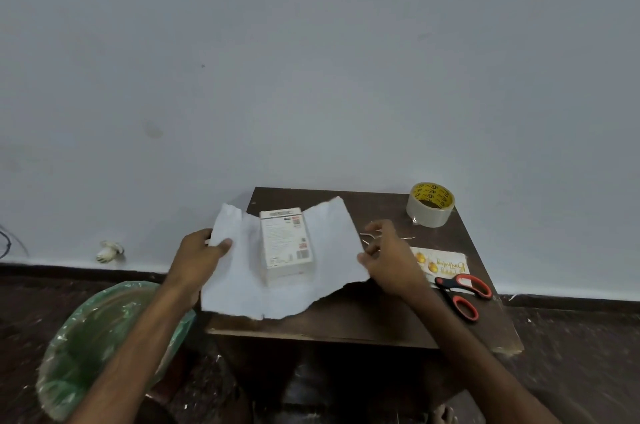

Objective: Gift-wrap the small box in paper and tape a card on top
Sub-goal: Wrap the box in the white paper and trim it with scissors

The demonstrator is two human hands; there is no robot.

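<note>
A small white printed box (285,245) lies on a sheet of white paper (242,281) spread over a dark wooden table (363,316). My left hand (199,257) pinches the paper's left edge, thumb on top, and lifts it a little. My right hand (389,255) holds the paper's right edge with curled fingers. A birthday card (441,264) with gold balloons lies to the right of that hand. A roll of clear tape (431,204) with a yellow core stands at the table's far right corner.
Red-and-black scissors (462,293) lie on the card's near edge at the table's right side. A bin with a green liner (93,344) stands on the floor to the left. A pale wall rises just behind the table.
</note>
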